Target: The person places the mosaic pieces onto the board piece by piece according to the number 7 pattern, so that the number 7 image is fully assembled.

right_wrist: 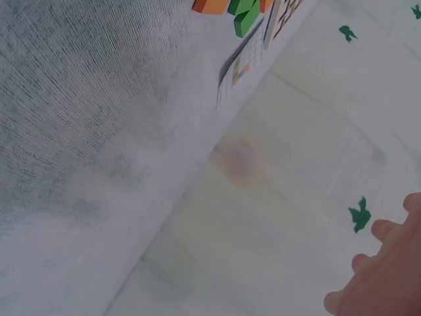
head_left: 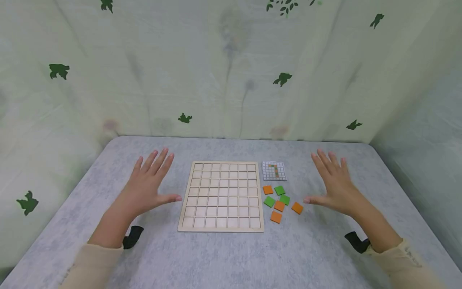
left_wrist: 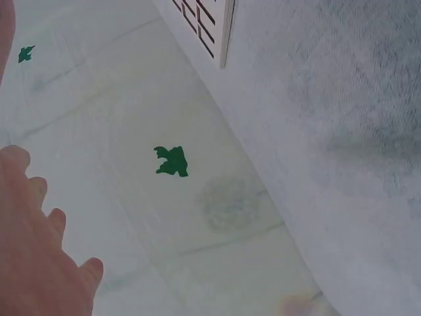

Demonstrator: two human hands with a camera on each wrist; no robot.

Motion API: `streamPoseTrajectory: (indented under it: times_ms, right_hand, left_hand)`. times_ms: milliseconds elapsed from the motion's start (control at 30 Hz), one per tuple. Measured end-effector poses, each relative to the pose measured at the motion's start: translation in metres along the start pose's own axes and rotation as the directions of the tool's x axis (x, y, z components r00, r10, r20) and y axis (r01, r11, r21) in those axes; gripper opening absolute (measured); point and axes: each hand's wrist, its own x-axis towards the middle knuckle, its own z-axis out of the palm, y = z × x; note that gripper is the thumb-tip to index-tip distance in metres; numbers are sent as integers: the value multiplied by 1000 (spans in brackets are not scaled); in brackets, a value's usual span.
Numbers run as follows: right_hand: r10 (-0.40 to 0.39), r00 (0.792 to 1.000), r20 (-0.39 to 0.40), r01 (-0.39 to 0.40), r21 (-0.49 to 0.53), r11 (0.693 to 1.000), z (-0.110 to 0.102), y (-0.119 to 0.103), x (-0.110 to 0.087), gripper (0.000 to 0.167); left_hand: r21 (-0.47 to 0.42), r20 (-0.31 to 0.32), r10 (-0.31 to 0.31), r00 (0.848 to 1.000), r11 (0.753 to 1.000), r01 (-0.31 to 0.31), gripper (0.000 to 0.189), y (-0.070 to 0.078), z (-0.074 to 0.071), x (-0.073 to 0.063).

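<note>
My left hand (head_left: 146, 190) hovers with spread fingers to the left of a wooden grid board (head_left: 221, 230), its thumb pointing toward the board's left edge. On the other side, my right hand (head_left: 335, 186) is spread too and holds nothing. Between the board and that hand lie several flat square tiles, some orange, like this orange tile (head_left: 297, 208), and some green, like this green tile (head_left: 279, 190). A small pattern card (head_left: 268, 176) with a printed grid and coloured squares lies beside the board's upper right corner. In the wrist views only parts of the left hand (left_wrist: 39, 250) and right hand (right_wrist: 388, 276) show.
Everything lies on a grey mottled table (head_left: 223, 261). Behind it hangs a pale curtain (head_left: 216, 80) with green bird shapes, meeting the table's back edge. Black straps (head_left: 132, 237) are at both wrists, below beige sleeves.
</note>
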Motion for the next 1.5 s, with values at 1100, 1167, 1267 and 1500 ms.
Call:
streamPoseTrajectory:
  times_ms: [1100, 1167, 1267, 1500]
  right_hand:
    - [249, 953, 171, -302, 488, 819, 81, -14, -38, 46]
    - [269, 949, 164, -315, 470, 825, 82, -16, -37, 37]
    - [283, 947, 155, -323, 441, 837, 84, -17, -36, 27]
    - [249, 955, 161, -294, 408, 864, 73, -24, -27, 24]
  left_hand:
    - [-607, 263, -166, 950, 737, 297, 125, 38, 73, -30]
    - [-607, 264, -144, 954, 744, 280, 124, 36, 77, -31]
    - [-596, 263, -115, 958, 761, 255, 123, 34, 80, -32]
    - [-588, 272, -95, 958, 771, 243, 119, 33, 83, -33]
